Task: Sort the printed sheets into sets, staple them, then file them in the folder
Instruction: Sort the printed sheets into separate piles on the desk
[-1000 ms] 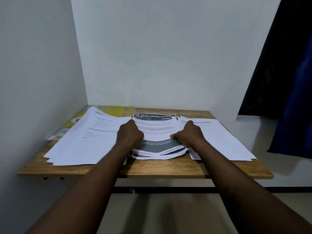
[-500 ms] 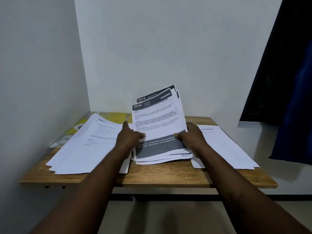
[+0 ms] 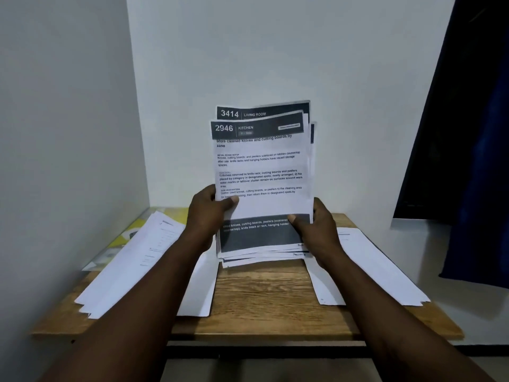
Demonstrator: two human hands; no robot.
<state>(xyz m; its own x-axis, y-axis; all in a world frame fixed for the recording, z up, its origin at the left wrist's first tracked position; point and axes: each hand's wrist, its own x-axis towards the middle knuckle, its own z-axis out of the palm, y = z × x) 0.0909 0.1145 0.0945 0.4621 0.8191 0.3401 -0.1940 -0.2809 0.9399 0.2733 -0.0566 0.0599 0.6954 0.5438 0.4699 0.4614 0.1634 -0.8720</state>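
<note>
White walls met in a corner behind the wooden tabletop (image 3: 261, 299), and I stood facing it. My left hand (image 3: 209, 213) gripped the left edge of a stack of printed sheets (image 3: 261, 166), thumb laid across the front page and fingers behind. My right hand (image 3: 316, 230) held the lower right edge the same way, thumb pressed on the dark band near the foot of the page. Between my hands the stack stood nearly upright over the middle of the tabletop. Its uneven bottom edges hung close to the wood, and I could not tell whether they touched.

The front page bore a dark header reading 2946 KITCHEN, with black text below it. A second page (image 3: 261, 113) headed 3414 LIVING ROOM stuck up behind it, and more edges fanned out on the right side.

A spread of white sheets (image 3: 132, 266) lay under my left forearm, reaching the front edge. Another pile (image 3: 371, 266) lay to the right, partly under my right forearm. A yellow folder (image 3: 137, 226) lay against the left wall, mostly covered by the left sheets. A dark blue curtain (image 3: 482, 161) hung at far right.
</note>
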